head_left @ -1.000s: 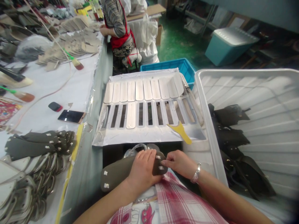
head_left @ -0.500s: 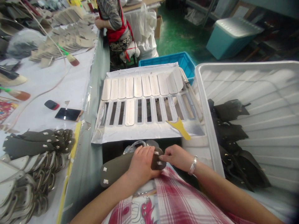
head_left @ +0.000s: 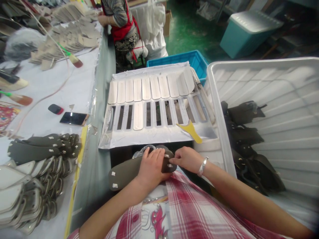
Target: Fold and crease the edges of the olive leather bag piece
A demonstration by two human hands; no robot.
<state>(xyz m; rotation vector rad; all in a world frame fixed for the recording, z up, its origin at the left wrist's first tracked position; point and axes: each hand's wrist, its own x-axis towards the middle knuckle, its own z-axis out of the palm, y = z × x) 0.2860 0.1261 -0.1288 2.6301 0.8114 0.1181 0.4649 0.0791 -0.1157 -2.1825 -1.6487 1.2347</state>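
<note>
A long dark grey-green panel [head_left: 126,172] with rounded ends lies across my lap. Small white tabs sit in pairs near both its ends. My left hand [head_left: 152,166] is wrapped over the panel right of its middle, fingers on top. At the panel's right end, my right hand [head_left: 187,160] is closed in a pinch beside the white tabs; its fingertips touch the surface there, but whether they grip anything is hidden. Behind my hands stands a white slotted rack [head_left: 119,141], bearing a row of pale strips [head_left: 137,89] and a yellow forked tool [head_left: 190,130].
To my left, a white-covered table [head_left: 74,78] carries stacked panels [head_left: 35,149], a phone [head_left: 74,118] and brushes [head_left: 74,60]. A large white bin [head_left: 276,86] with dark pieces stands right. Beyond the rack are a blue crate [head_left: 174,60] and another person [head_left: 121,25].
The view has shifted slightly, and the rack and table sit a little higher in the picture. Both hands keep nearly the same places on the panel.
</note>
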